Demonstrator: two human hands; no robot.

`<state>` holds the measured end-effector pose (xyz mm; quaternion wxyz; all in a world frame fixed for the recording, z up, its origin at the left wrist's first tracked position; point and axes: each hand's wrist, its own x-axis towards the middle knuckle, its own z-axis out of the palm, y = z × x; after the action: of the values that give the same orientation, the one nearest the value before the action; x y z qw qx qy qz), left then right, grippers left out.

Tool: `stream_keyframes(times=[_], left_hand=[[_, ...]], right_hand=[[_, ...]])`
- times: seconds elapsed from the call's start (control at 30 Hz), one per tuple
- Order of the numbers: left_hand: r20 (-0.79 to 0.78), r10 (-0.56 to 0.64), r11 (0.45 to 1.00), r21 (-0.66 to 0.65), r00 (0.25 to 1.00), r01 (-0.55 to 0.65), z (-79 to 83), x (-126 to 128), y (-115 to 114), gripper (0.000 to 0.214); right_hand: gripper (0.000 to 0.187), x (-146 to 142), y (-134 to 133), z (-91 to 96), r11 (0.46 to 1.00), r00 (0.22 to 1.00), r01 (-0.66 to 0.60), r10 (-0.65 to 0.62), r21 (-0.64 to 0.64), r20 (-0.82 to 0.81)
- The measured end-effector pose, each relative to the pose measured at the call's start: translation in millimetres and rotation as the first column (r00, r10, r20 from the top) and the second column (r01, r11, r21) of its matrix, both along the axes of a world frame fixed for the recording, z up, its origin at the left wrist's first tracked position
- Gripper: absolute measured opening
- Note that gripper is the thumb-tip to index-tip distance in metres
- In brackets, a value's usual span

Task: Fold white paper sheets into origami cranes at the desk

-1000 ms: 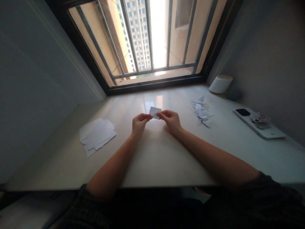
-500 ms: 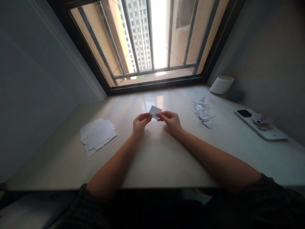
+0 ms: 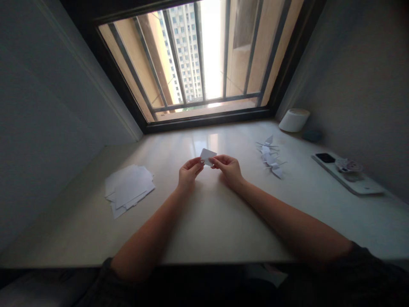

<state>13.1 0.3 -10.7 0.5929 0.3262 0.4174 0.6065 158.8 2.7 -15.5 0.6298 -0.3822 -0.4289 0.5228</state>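
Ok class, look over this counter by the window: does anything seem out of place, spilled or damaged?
Only the loose white paper sheets stand out: they lie in an uneven pile, corners poking out at odd angles. Nothing looks spilled or damaged.

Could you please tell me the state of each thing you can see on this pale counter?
Small white paper piece: held up, pinched between both hands.
Left hand: pinching the paper's left side.
Right hand: pinching the paper's right side.
Loose white paper sheets: lying flat in an untidy pile.
Folded white paper cranes: lying in a loose cluster.
White cylindrical container: standing upright by the wall.
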Motion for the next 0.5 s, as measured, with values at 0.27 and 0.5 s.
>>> stream_keyframes(times=[0.27,0.5], left_hand=[[-0.254,-0.060,0.981,0.161,0.965,0.104,8.3,-2.9,-7.8,0.066],[-0.280,-0.018,0.979,0.189,0.960,0.073,9.0,-2.4,-8.4,0.064]], right_hand=[[0.028,2.2,0.9,-0.9,1.000,1.000,-0.014,0.014,-0.002,0.007],[0.028,2.0,0.9,-2.0,0.997,0.996,-0.082,0.082,0.006,0.025]])
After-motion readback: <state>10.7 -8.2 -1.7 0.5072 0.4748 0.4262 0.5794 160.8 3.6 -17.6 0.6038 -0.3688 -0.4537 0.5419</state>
